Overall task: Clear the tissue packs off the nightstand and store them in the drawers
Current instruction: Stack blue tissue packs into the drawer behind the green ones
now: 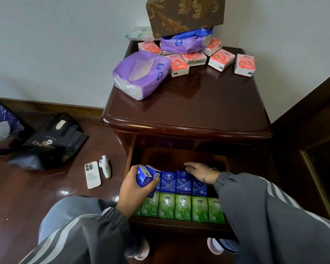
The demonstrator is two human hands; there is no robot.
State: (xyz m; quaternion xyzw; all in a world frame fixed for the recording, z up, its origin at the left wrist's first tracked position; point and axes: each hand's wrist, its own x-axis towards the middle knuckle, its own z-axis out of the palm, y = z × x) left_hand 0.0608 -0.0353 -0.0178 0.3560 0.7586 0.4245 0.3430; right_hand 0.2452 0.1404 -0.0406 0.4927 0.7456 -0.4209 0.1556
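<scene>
Nearest the drawer's (131, 153) front edge, a row of green packs (181, 207) stands upright, filling that side. Just behind them in the drawer runs a row of blue packs (182, 181), not yet complete at its left end. At that left end the left hand (133, 187) grips two more blue packs, fingers wrapped around them, tilted over the drawer and seemingly about to be slotted in. Toward the drawer's right, the right hand (196, 171) lies flat with fingers spread on top of the blue row, apparently steadying it. Behind the blue row the drawer floor is bare. Above the drawer, the nightstand (189, 111) top carries plenty: a purple pack (141, 73) at the left, red packs (220, 60) scattered beyond, another purple one under a brown box (185, 14). I judge the job roughly half done.
</scene>
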